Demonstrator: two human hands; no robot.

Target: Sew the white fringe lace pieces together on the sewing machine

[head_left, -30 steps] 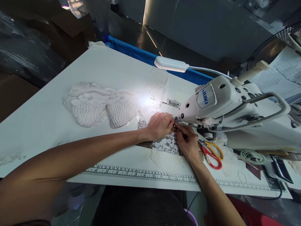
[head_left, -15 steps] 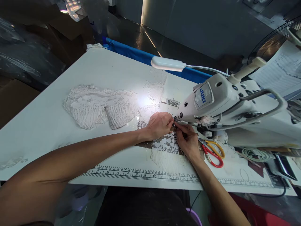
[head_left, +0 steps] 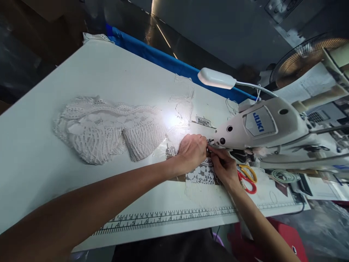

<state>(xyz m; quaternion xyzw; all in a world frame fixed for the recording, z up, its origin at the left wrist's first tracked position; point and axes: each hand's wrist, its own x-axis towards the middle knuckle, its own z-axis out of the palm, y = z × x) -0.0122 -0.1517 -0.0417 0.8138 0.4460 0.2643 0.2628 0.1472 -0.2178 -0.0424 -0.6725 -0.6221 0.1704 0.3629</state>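
Both hands are together at the needle end of the white sewing machine [head_left: 245,125]. My left hand [head_left: 192,154] has its fingers curled over the white lace [head_left: 200,176], right beside the presser foot. From the other side, my right hand [head_left: 225,167] pinches the lace edge with thumb and forefinger close to the needle. The fingertips partly hide the stitching spot. The lace lies over a dark plate, its lower end spread toward the front edge. More of the lace strip [head_left: 184,92] stretches away behind my left hand under bright lamp light.
A pile of folded white lace [head_left: 109,131] lies on the left of the table [head_left: 68,69]. Scissors [head_left: 247,179] with red and yellow handles rest beside my right wrist. A lamp [head_left: 216,78] hangs over the work, and a printed ruler [head_left: 163,218] runs along the front edge.
The head view has turned and moved, so the machine and lace pile look larger. Both hands stay at the needle with the lace; little movement of the cloth shows.
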